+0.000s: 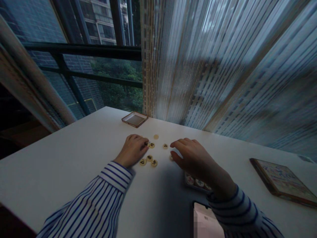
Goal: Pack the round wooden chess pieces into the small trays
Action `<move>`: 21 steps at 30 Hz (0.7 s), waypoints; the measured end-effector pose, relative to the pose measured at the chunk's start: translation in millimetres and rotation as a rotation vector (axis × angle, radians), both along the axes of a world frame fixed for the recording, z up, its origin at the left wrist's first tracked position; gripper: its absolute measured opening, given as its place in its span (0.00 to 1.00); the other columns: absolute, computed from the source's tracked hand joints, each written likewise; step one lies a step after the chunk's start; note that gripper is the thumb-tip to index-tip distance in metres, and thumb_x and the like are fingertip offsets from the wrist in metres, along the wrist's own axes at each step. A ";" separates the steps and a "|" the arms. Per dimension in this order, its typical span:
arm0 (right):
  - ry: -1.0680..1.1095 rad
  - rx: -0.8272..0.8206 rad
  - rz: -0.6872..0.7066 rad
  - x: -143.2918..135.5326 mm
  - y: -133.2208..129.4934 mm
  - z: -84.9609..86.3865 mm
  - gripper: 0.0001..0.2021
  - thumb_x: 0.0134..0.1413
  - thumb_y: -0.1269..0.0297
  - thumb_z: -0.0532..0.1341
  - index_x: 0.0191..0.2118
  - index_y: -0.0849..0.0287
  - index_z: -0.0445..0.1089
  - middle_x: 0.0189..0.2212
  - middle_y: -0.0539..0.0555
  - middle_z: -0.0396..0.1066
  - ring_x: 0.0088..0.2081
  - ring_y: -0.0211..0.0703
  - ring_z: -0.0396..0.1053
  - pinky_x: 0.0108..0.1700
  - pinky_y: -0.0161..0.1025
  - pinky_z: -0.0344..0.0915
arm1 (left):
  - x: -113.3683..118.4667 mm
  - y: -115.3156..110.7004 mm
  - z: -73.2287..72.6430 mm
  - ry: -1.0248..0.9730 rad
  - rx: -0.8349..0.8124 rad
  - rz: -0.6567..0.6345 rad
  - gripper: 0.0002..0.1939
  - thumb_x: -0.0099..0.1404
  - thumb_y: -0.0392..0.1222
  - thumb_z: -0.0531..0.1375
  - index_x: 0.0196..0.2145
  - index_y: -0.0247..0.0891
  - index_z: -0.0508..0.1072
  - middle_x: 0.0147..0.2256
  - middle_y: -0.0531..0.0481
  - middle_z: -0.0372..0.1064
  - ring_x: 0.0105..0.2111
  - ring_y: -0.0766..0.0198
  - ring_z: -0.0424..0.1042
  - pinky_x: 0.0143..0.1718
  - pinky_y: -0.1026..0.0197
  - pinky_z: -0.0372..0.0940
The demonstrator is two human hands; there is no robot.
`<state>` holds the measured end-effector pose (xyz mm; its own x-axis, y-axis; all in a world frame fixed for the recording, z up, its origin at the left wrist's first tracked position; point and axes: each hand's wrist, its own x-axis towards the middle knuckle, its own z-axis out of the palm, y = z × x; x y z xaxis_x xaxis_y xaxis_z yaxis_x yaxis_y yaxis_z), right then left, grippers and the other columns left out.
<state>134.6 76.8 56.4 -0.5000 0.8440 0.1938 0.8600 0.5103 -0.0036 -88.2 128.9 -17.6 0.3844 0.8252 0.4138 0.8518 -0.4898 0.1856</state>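
From my remote feed: person's bare left hand (133, 149) and bare right hand (195, 158), no rings, gloves or watch visible. Both arms in long white cotton shirt sleeves w/ thin dark-blue stripes, buttoned-looking cuffs striped crosswise at wrists, fabric loosely creased.

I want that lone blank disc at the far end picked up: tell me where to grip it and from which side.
Pinch the blank disc by its rim, from above. It lies flat on the white table, clear of the other pieces, so probably only its edge gives fingertips purchase. The left hand is nearest.
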 end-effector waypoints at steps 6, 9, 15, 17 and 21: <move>0.002 0.012 -0.005 1.8 -0.2 0.4 0.11 0.55 0.66 0.54 0.43 0.59 0.69 0.40 0.57 0.72 0.43 0.49 0.67 0.42 0.44 0.59 | 1.6 -5.6 2.8 -0.155 0.065 -0.075 0.11 0.61 0.37 0.53 0.41 0.34 0.70 0.36 0.44 0.70 0.39 0.57 0.67 0.47 0.51 0.59; -0.002 0.007 -0.004 1.8 -0.4 0.3 0.11 0.55 0.67 0.54 0.43 0.60 0.69 0.40 0.58 0.72 0.44 0.49 0.67 0.42 0.44 0.59 | 3.4 -8.9 1.6 -0.319 0.023 -0.108 0.14 0.60 0.36 0.53 0.44 0.34 0.67 0.38 0.45 0.66 0.39 0.60 0.67 0.44 0.54 0.63; 0.006 0.008 0.001 2.5 -0.7 0.4 0.11 0.55 0.67 0.54 0.43 0.60 0.69 0.40 0.58 0.72 0.43 0.49 0.67 0.42 0.44 0.59 | 15.8 -19.2 7.3 -0.789 -0.175 -0.160 0.15 0.55 0.37 0.59 0.42 0.36 0.68 0.39 0.47 0.67 0.38 0.62 0.70 0.44 0.55 0.65; 0.021 0.017 0.000 3.5 -0.8 1.5 0.11 0.55 0.67 0.54 0.43 0.59 0.69 0.40 0.58 0.72 0.43 0.49 0.67 0.42 0.44 0.60 | 20.7 -23.3 11.4 -0.974 -0.320 -0.164 0.16 0.53 0.39 0.61 0.41 0.35 0.68 0.40 0.46 0.69 0.37 0.63 0.71 0.43 0.56 0.66; 0.061 0.023 0.019 5.1 -1.3 4.0 0.11 0.56 0.69 0.54 0.42 0.60 0.71 0.38 0.57 0.73 0.41 0.47 0.68 0.42 0.42 0.60 | 28.2 -30.4 17.3 -1.241 -0.512 -0.201 0.20 0.48 0.38 0.66 0.40 0.35 0.68 0.41 0.45 0.72 0.37 0.63 0.72 0.43 0.57 0.67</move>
